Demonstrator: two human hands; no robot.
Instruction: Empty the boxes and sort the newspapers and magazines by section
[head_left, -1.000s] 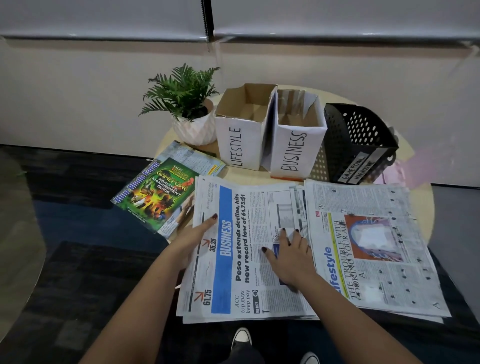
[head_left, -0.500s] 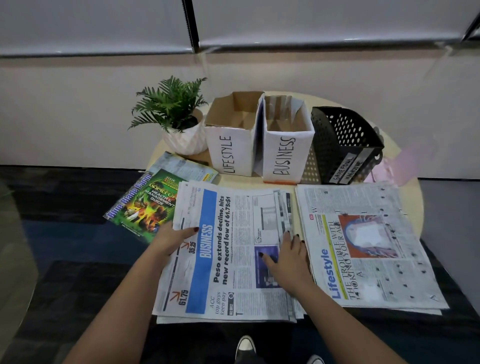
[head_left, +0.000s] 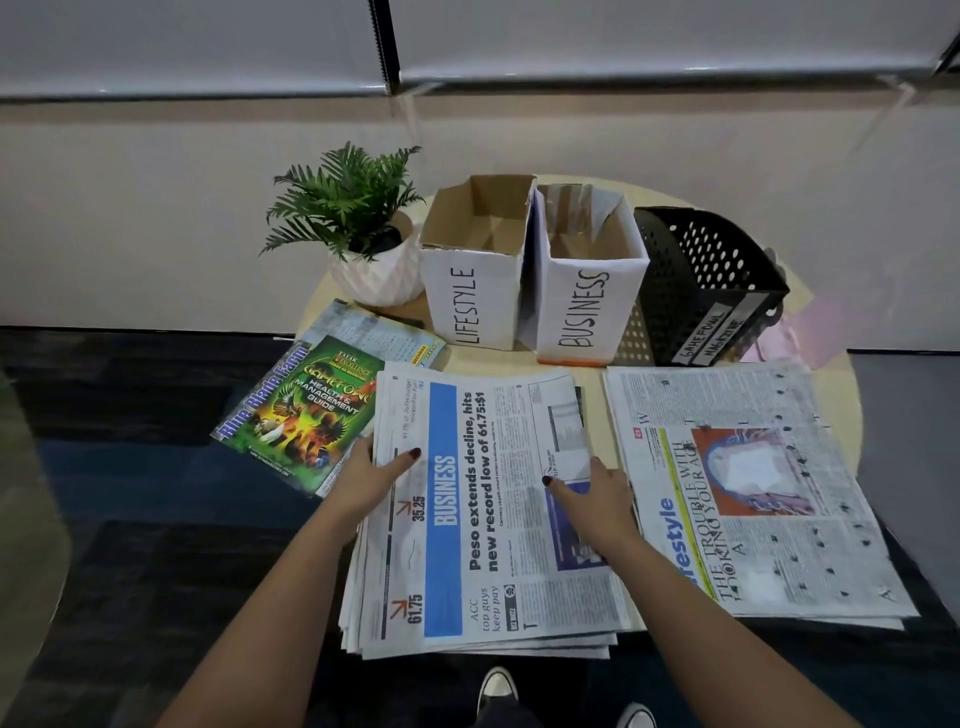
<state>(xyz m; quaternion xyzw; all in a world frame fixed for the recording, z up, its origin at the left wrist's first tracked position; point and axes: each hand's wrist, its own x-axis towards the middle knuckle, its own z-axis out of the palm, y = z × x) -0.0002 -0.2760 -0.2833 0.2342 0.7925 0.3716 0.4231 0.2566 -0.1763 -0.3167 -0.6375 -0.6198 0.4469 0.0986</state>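
A stack of Business newspapers (head_left: 483, 519) lies in the middle of the round table. My left hand (head_left: 371, 480) grips its left edge, thumb on top. My right hand (head_left: 592, 501) holds its right edge, fingers curled round the stack's side. To the right lies a Lifestyle newspaper stack (head_left: 743, 488). On the left lie magazines, the green gamefowl one (head_left: 301, 410) on top. Behind them stand an empty box marked LIFESTYLE (head_left: 475, 306), a box marked BUSINESS (head_left: 587, 306) and a black perforated magazine holder (head_left: 706, 280).
A potted fern (head_left: 358, 223) in a white pot stands at the table's back left. The papers overhang the table's front edge. A wall runs behind the table (head_left: 836, 415); dark carpet lies around it. My shoes (head_left: 496, 691) show below.
Both hands have shifted outward on the Business stack: the left to its left edge, the right from flat on top to its right edge. The stack looks squared up.
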